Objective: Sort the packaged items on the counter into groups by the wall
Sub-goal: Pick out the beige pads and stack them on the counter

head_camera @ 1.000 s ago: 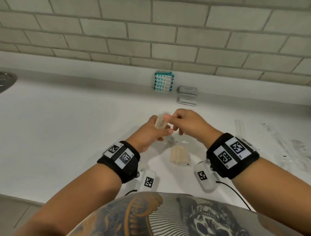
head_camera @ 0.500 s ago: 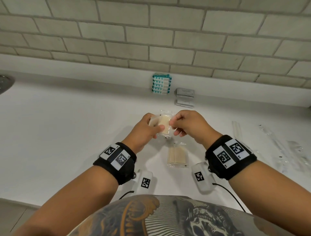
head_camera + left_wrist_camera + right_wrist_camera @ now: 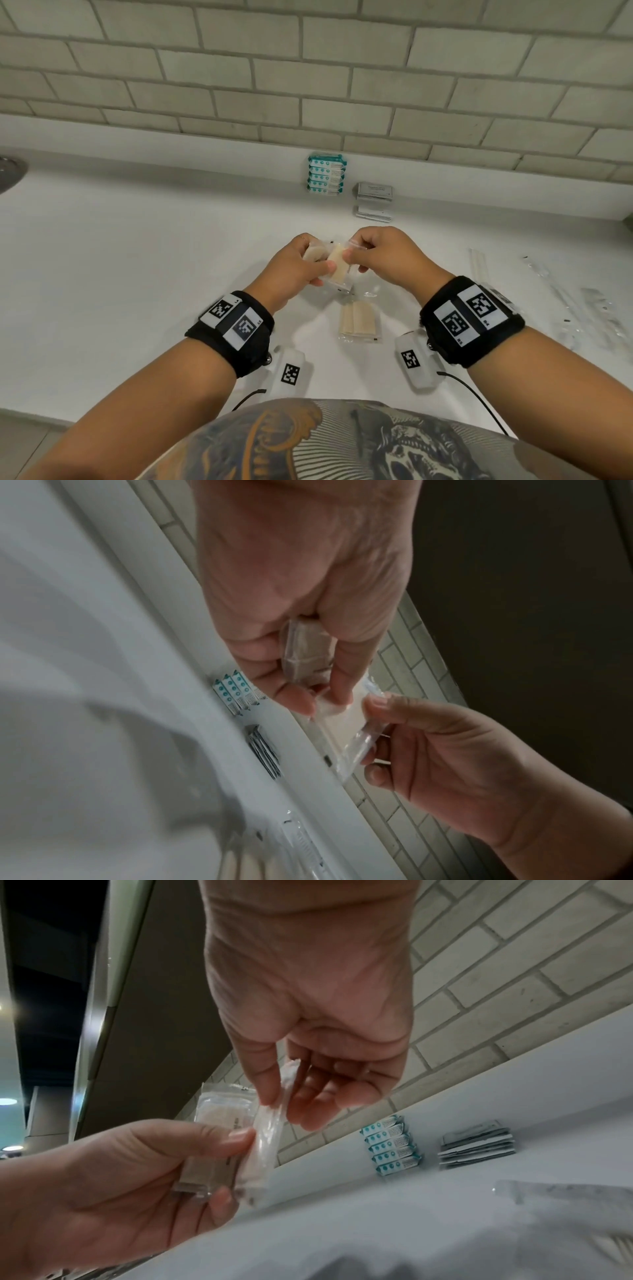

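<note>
My left hand (image 3: 322, 270) holds two clear packets with beige contents (image 3: 337, 267) above the middle of the counter. In the right wrist view one packet (image 3: 222, 1118) lies behind the other (image 3: 260, 1150) under the left thumb. My right hand (image 3: 352, 253) pinches the top edge of the front packet (image 3: 346, 723) between thumb and fingers (image 3: 274, 1085). Another beige packet (image 3: 358, 320) lies flat on the counter below the hands. By the wall stand a stack of teal-and-white packs (image 3: 327, 174) and two small piles of grey sachets (image 3: 374, 192).
Long clear wrapped items (image 3: 479, 267) and more clear wrappers (image 3: 582, 308) lie on the white counter (image 3: 137, 274) to the right. A metal rim (image 3: 10, 171) shows at the far left. The brick wall (image 3: 308, 85) backs the counter.
Both hands stayed above the counter's middle. The beige packet between them turned from edge-on to flatter, and it now lies against a second packet in the left hand.
</note>
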The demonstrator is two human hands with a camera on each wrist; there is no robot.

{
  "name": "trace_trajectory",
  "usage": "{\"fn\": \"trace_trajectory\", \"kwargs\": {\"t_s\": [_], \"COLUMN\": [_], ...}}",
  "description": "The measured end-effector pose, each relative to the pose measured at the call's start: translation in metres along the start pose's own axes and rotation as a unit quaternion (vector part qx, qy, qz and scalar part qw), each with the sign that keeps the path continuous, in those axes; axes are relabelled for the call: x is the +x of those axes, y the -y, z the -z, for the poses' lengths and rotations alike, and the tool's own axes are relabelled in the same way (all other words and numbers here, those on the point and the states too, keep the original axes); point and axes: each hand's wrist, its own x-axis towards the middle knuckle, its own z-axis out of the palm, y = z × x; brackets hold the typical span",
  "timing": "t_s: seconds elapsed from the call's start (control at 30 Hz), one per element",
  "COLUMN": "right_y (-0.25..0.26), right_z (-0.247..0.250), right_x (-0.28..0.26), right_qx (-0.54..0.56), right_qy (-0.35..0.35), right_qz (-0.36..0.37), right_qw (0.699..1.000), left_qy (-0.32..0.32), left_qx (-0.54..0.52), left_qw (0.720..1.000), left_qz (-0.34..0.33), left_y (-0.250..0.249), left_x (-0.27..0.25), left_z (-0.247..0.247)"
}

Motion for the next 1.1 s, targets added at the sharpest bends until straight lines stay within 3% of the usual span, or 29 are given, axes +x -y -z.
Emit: {"fn": "trace_trajectory", "kwargs": {"t_s": [0.17, 0.3, 0.37, 0.43, 0.47, 0.6, 0.73, 0.83, 0.9, 0.97, 1.1], "right_y": [-0.001, -0.001, -0.004, -0.007, -0.009, -0.012, -0.026, -0.040, -0.037, -0.024, 0.001], "right_z": [0.013, 0.018, 0.019, 0.023, 0.027, 0.031, 0.004, -0.011, -0.011, -0.008, -0.005], "right_x": [0.003, 0.002, 0.006, 0.011, 0.012, 0.009, 0.003, 0.003, 0.004, 0.004, 0.004], "right_qx": [0.066, 0.030, -0.062, -0.211, -0.226, -0.151, -0.261, -0.299, -0.276, -0.158, 0.023], "right_qy": [-0.019, 0.022, -0.004, -0.068, -0.080, 0.025, 0.172, 0.140, 0.072, 0.010, 0.015], "right_qz": [-0.010, -0.009, 0.014, 0.032, 0.024, -0.042, -0.066, -0.067, -0.050, -0.035, -0.046], "right_qw": [0.998, 0.999, 0.998, 0.975, 0.971, 0.987, 0.948, 0.941, 0.957, 0.987, 0.999], "left_qy": [0.008, 0.013, 0.015, 0.017, 0.017, 0.020, 0.048, 0.061, 0.047, 0.019, 0.013], "left_qx": [-0.027, -0.005, -0.035, -0.078, -0.093, -0.178, -0.260, -0.293, -0.285, -0.229, -0.122], "left_qw": [1.000, 1.000, 0.999, 0.996, 0.995, 0.980, 0.958, 0.945, 0.948, 0.964, 0.988], "left_qz": [0.015, 0.013, 0.018, 0.032, 0.043, 0.085, 0.111, 0.129, 0.132, 0.134, 0.093], "left_y": [-0.002, -0.001, 0.000, 0.001, 0.001, 0.001, 0.001, 0.002, 0.002, 0.003, 0.008], "left_x": [0.000, 0.000, -0.001, -0.001, -0.001, -0.001, -0.003, 0.000, 0.000, 0.001, 0.004], "left_z": [-0.001, -0.004, -0.005, -0.004, -0.002, 0.005, 0.008, 0.011, 0.012, 0.010, 0.001]}}
